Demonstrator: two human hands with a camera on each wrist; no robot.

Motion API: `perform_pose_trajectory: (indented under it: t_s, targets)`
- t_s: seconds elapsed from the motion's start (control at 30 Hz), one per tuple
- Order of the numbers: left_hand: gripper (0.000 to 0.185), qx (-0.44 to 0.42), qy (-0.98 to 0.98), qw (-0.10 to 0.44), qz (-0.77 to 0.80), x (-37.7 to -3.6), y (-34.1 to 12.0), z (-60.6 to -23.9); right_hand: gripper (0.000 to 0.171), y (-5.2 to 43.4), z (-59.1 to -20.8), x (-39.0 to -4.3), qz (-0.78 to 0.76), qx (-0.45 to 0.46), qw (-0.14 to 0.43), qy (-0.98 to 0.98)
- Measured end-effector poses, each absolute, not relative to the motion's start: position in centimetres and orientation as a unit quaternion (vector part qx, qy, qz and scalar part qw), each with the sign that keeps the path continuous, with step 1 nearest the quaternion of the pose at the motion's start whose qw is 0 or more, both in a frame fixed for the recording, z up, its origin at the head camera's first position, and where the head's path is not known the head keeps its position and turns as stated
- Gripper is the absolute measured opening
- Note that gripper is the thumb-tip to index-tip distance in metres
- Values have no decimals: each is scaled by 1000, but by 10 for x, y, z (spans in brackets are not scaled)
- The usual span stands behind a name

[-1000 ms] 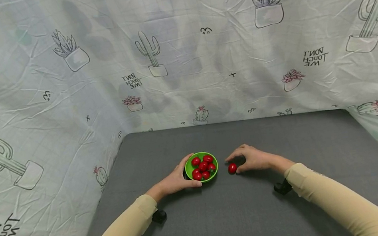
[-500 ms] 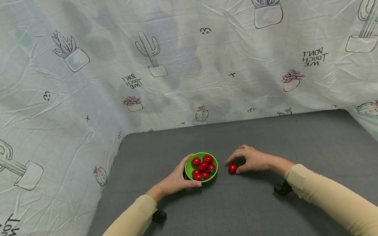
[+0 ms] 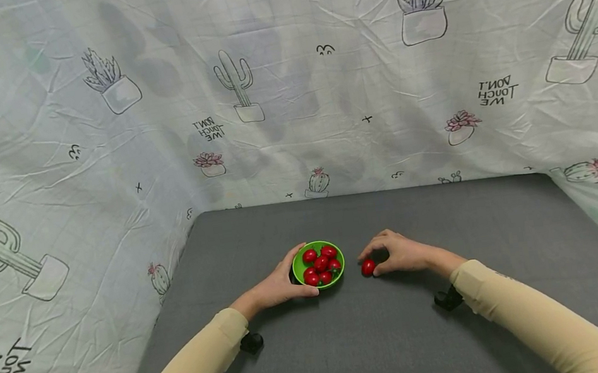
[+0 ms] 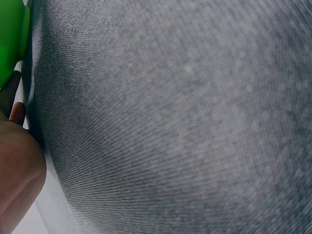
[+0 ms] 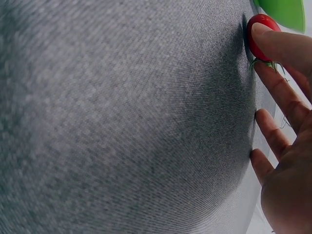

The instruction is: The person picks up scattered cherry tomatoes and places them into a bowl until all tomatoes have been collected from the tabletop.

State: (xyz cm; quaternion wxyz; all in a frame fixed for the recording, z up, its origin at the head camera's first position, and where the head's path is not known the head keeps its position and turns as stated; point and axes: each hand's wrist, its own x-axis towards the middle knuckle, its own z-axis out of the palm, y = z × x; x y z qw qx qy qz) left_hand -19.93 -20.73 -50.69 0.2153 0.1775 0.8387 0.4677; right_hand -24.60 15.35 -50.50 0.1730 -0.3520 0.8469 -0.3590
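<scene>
Right hand: creeping very slightly right, fingers pinching the loose tomato.
Tomato: shifting minutely with it.

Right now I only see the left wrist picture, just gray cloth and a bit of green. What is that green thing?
Observer: It is a small green bowl, and the left hand holds its rim.
Operator: Is anything inside it?
Observer: Yes, several little red tomatoes are piled in it.
Operator: What is the other hand doing?
Observer: The right hand rests on the gray table, its fingertips touching one loose tomato beside the bowl.
</scene>
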Motion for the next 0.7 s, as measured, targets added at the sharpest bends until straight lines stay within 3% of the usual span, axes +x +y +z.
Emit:
perform_pose_trajectory:
  t_s: [0.7]
  targets:
    - [107, 189, 829, 212, 481, -198, -207, -506, 32, 154, -505, -244, -358, -340, 173, 852]
